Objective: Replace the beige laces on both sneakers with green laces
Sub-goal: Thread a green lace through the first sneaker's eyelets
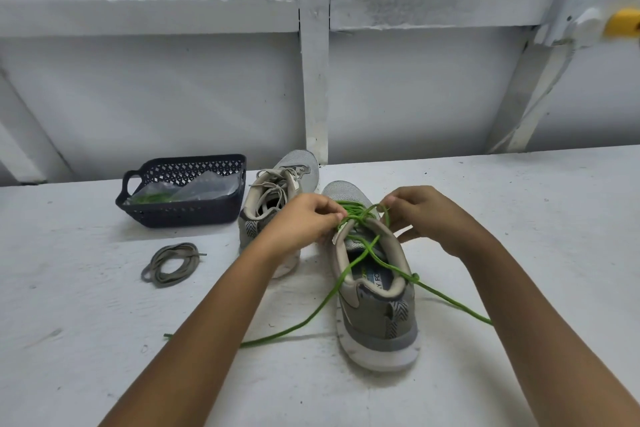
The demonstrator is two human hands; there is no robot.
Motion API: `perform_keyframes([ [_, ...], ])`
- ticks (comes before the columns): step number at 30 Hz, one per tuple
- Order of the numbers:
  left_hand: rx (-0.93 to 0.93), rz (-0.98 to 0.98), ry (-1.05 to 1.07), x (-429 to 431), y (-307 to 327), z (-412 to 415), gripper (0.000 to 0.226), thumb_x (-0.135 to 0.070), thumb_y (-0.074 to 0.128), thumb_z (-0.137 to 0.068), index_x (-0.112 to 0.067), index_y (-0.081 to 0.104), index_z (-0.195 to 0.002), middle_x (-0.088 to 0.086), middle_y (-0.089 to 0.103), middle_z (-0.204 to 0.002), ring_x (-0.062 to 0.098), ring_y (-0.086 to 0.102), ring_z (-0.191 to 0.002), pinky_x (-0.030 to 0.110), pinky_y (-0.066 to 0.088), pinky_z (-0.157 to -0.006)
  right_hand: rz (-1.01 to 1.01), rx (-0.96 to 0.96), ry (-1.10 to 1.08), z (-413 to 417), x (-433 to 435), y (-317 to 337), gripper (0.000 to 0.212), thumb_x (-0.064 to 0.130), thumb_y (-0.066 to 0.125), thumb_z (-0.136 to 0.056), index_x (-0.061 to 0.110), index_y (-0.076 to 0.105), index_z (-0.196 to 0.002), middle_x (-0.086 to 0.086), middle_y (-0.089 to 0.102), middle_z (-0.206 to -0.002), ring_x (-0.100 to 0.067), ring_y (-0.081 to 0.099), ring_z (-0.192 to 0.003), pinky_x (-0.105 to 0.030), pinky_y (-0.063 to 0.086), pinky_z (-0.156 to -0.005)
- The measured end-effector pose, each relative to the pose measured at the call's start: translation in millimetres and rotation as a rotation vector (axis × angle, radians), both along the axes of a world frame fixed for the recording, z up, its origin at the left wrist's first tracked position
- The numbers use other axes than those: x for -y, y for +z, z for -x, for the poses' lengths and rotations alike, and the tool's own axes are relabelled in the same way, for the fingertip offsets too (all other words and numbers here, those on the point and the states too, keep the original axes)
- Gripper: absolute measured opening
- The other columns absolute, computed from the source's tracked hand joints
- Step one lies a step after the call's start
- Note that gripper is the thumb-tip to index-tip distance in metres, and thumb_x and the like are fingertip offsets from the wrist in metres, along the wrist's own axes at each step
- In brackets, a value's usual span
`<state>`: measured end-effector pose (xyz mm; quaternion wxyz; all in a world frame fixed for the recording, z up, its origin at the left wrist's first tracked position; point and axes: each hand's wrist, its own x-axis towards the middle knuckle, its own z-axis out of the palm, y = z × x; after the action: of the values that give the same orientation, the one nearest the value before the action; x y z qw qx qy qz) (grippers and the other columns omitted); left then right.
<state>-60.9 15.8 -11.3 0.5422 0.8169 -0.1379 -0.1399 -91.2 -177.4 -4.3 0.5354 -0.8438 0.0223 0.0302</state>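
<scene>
Green lace [414, 277] partly under L forearm [207, 322]

We're in what looks like a bare workshop or utility space, nothing homely about it. The desk [485, 218] is a plain board painted white, scuffed and speckled with marks. Behind it the wall [138, 97] is flat panelling in the same white, framed by an upright batten [313, 80], a horizontal rail [173, 15] and a diagonal brace [526, 97]. The paint is chipped and worn along that rail. At the right edge a yellow fitting [623, 22] sits on the frame, and I can't tell what it is.
</scene>
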Motion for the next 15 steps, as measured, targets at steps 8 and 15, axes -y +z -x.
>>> perform_keyframes([
  [8,-0.219,-0.024,-0.173,-10,16,-21,0.010,-0.009,0.069,-0.084,-0.018,0.071,-0.081,0.006,0.064,-0.087,0.014,0.059,-0.082,0.031,0.055,-0.075,-0.030,-0.008,0.172,-6,7,-1,0.015,0.003,0.061,-0.088,0.011,0.068,-0.077,-0.001,0.067,-0.070,-0.006,0.062,-0.061,-0.019,0.053,-0.057],
  [15,-0.168,-0.118,-0.136,4,14,-24,0.019,-0.006,0.053,-0.094,-0.014,0.058,-0.077,0.001,0.053,-0.069,0.010,0.050,-0.062,0.020,0.051,-0.058,0.086,0.042,0.118,-12,0,-8,0.016,0.008,0.051,-0.094,0.012,0.057,-0.080,-0.007,0.062,-0.076,-0.014,0.060,-0.066,-0.019,0.051,-0.053],
])
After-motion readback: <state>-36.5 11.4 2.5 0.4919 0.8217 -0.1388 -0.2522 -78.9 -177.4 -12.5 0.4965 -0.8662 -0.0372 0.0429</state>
